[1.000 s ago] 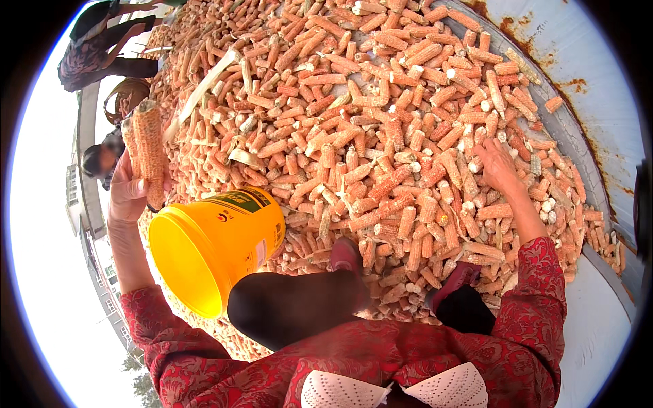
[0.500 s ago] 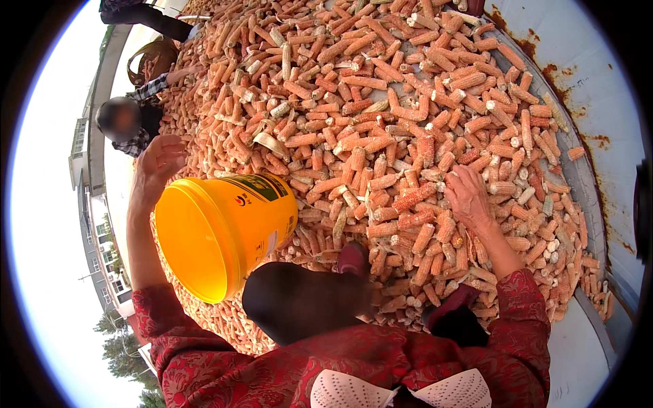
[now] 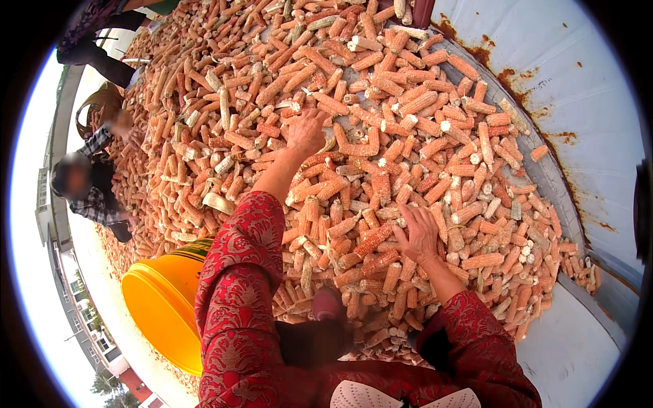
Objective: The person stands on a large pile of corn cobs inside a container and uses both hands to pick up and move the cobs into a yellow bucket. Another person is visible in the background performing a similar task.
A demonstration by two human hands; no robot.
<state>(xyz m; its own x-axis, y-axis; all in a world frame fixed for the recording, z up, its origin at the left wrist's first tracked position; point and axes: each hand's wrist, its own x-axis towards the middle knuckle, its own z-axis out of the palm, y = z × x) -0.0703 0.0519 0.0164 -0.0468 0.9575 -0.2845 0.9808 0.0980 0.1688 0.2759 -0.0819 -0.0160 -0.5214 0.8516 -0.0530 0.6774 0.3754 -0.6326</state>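
A broad heap of orange-pink corn cobs point(image 3: 320, 183), bare of most kernels, lies around both hands. My left hand point(image 3: 306, 134) reaches forward over the heap, fingers apart and close to a pale-ended cob; no grasp on it shows. My right hand point(image 3: 419, 232) is lower and to the right, fingers and thumb spread just above or against the cobs, with nothing seen in it. To the left a yellow bucket point(image 3: 160, 306) is tilted on its side, partly covered by my red-patterned left sleeve point(image 3: 238, 272).
A rusty white metal panel point(image 3: 564, 81) curves along the right side. At the far left a person in a checked shirt point(image 3: 98, 139) crouches at the heap's edge, near a brown basket point(image 3: 98, 109). Another person in dark trousers point(image 3: 102, 58) is behind. My shoe point(image 3: 328, 304) rests among cobs.
My left hand has moved from beside the bucket, forward and right, onto the heap. My right hand has lifted slightly and its fingers have spread. The view has shifted, so the bucket appears farther left.
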